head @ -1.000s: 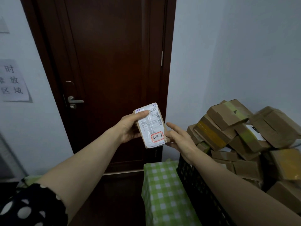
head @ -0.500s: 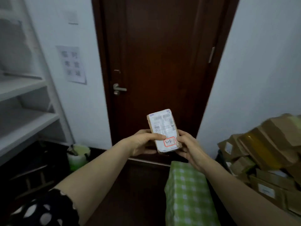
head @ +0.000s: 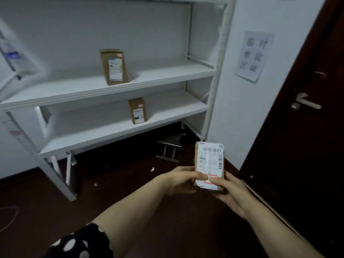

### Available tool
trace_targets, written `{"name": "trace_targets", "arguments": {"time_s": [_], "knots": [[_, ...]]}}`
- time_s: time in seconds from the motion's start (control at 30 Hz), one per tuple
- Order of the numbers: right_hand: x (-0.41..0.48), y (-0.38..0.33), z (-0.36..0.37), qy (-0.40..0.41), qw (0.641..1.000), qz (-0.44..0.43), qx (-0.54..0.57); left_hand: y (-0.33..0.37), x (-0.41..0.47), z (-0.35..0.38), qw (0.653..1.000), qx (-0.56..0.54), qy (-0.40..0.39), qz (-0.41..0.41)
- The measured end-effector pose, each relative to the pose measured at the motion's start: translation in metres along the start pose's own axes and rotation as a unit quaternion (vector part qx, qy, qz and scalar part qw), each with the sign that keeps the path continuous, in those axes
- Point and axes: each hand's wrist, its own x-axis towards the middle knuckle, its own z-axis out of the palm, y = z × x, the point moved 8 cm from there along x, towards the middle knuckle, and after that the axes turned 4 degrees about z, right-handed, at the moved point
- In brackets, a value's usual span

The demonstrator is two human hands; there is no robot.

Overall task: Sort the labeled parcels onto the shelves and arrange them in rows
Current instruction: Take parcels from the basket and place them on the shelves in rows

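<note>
We see a plain white wall (head: 230, 112) bearing a printed paper notice (head: 253, 56), a dark brown wooden door (head: 301, 155) beside it, white metal shelving (head: 111, 90), and dark wooden floor (head: 121, 175).

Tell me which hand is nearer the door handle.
Right. The right hand holds the parcel on its right side, below and left of the door handle; the left hand holds its left side, farther from the handle.
</note>
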Motion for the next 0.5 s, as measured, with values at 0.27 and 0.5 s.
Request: {"name": "trace_targets", "arguments": {"time_s": [0.27, 0.5], "knots": [[0.156, -0.001, 0.147, -0.14, 0.988, 0.07, -0.01, 0.004, 0.019, -0.193, 0.993, -0.066, 0.098, 0.006], [0.263, -0.003, 0.227, -0.175, 0.979, 0.091, -0.053, 0.004, 0.055, -0.313, 0.984, -0.084, 0.155, -0.018]]}}
